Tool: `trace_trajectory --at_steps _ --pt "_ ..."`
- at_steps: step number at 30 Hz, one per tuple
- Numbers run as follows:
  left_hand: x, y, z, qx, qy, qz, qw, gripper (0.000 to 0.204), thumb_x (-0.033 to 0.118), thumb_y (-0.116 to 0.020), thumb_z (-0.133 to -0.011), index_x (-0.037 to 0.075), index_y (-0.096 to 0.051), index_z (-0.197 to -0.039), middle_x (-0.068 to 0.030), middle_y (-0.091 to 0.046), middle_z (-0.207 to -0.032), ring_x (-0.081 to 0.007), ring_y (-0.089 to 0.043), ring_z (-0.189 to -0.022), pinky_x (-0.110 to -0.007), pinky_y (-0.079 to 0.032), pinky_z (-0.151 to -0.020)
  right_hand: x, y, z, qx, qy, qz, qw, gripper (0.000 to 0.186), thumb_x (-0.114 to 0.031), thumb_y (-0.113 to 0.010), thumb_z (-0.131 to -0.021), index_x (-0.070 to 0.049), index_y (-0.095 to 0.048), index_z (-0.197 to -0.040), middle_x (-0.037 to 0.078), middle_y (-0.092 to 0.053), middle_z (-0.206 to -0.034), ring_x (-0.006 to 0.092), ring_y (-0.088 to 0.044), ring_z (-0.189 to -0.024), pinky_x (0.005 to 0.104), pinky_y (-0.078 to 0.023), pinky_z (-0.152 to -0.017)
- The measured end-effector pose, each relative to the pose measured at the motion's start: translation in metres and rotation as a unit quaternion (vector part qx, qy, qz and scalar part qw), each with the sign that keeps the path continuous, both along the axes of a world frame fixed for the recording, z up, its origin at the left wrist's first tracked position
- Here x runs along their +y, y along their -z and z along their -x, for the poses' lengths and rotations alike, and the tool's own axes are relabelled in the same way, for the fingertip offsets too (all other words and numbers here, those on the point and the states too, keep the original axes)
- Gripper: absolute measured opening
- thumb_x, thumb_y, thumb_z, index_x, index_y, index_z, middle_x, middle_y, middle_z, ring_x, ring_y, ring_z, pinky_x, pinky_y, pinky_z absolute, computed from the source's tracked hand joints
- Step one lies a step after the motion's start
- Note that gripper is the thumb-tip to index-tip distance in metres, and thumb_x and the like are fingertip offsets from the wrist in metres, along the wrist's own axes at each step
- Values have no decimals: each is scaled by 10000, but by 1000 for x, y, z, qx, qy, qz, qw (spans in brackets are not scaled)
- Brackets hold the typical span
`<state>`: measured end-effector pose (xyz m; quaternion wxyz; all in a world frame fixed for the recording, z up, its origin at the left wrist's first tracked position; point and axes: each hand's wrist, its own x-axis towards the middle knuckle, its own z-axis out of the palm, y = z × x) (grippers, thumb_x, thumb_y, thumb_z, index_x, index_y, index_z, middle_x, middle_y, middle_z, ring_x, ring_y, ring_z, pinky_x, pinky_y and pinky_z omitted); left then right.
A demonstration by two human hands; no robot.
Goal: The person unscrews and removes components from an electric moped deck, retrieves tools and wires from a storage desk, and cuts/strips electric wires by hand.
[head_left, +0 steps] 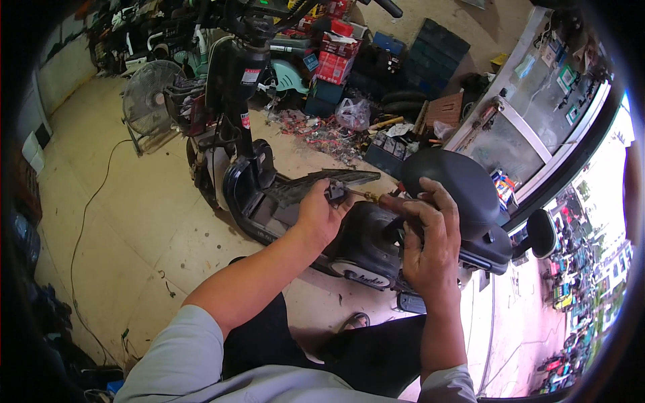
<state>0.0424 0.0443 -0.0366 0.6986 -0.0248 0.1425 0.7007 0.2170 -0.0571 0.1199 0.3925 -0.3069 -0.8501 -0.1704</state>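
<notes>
My left hand [321,211] grips a small dark part [334,193] above the black scooter's floorboard. A thin screwdriver-like tool with a yellowish end [368,196] reaches into that part from the right, and my right hand [430,248] holds it, fingers curled and partly hiding it. Behind the part lies a dark, ridged panel [316,178] across the floorboard [277,212]. The padded seat [457,188] is beside my right hand, and the side housing with an oval plate [357,273] is below my hands.
A fan [144,107] stands at back left, with a cable [80,242] along the floor. Stacked boxes [332,67], a bag [353,114] and scattered wires [309,131] lie behind the scooter. A framed glass panel [510,134] and doorway with parked scooters [561,289] are at right.
</notes>
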Motion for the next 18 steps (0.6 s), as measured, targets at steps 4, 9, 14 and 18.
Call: trace_trajectory --at_steps 4,9,14,18 --pt "-3 -6 1 16 4 5 1000 205 206 -508 -1056 11 -558 -1094 -115 -660 -1014 -264 -682 -881 -400 -631 -769 -1 6 -1 85 12 70 994 358 43 -716 -848 -5 -613 -1187 232 -596 -1317 415 -656 -1089 438 -548 -880" --pt "1 -3 1 9 -1 -2 1000 203 203 -542 -1044 10 -580 -1093 -137 -671 -1015 -298 -674 -924 -455 -618 -834 8 5 -5 56 3 16 998 327 43 -729 -829 -17 -642 -1138 216 -647 -1217 396 -687 -982 418 -568 -818" --pt "0 -4 -3 18 8 13 1000 203 210 -545 -1050 13 -583 -1087 -137 -674 -1015 -294 -675 -922 -452 -616 -827 2 13 -14 101 64 182 976 304 70 -708 -817 -25 -650 -1099 227 -619 -1290 415 -642 -1119 441 -540 -907" --pt "-1 -6 -1 20 0 0 1000 193 204 -559 -1046 16 -592 -1070 -134 -682 -1009 -291 -679 -918 -439 -619 -812 6 1 -6 4 -10 -58 998 315 29 -768 -833 -16 -640 -1117 212 -634 -1268 347 -718 -902 385 -583 -717"
